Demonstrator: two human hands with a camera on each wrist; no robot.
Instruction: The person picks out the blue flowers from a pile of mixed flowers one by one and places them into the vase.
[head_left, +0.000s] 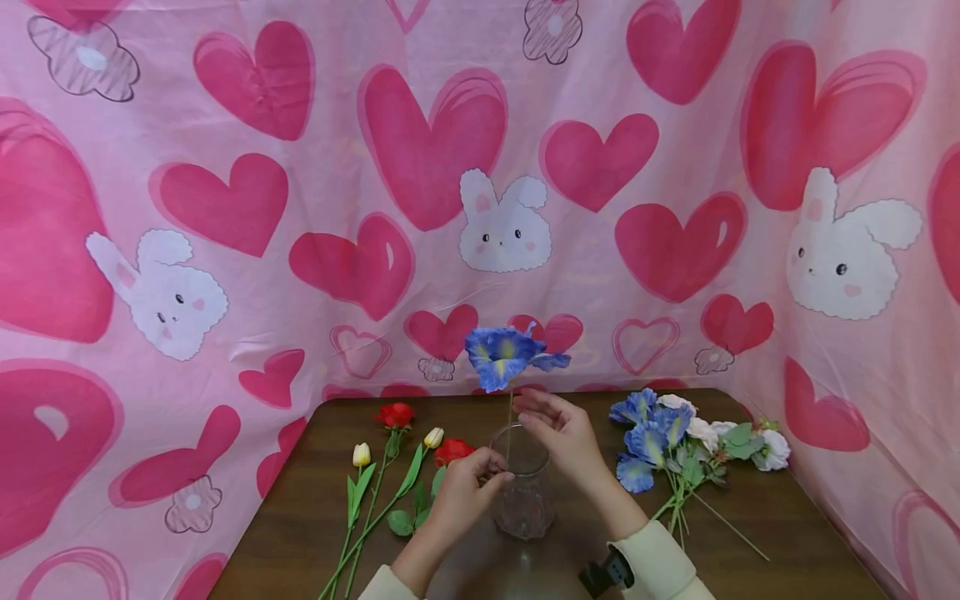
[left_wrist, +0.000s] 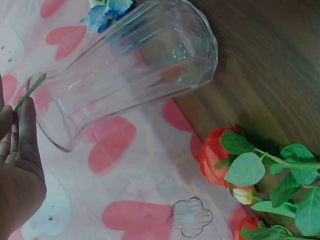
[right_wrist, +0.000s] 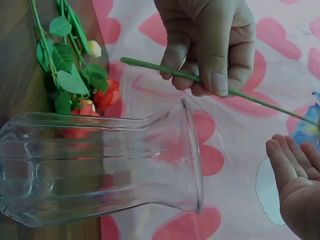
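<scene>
A blue iris (head_left: 501, 357) with a long thin green stem (right_wrist: 260, 103) stands upright above the table. My left hand (head_left: 468, 492) pinches that stem near its lower end, between thumb and fingers; the cut end sticks out past them in the right wrist view. Close by the upper stem, under the bloom, is my right hand (head_left: 562, 429), its fingers (right_wrist: 284, 162) extended. Whether it touches the stem I cannot tell. A clear glass vase (head_left: 522, 508) stands upright on the table between my forearms, its rim just below the hands. The stem's cut end is near the rim.
Left of the vase, red roses (head_left: 395, 414) and white-yellow tulips (head_left: 362, 454) lie on the dark wooden table (head_left: 277, 533). To the right lies a bunch of blue irises (head_left: 647, 442) and whitish flowers (head_left: 771, 451). A pink heart-patterned cloth (head_left: 585, 283) hangs behind.
</scene>
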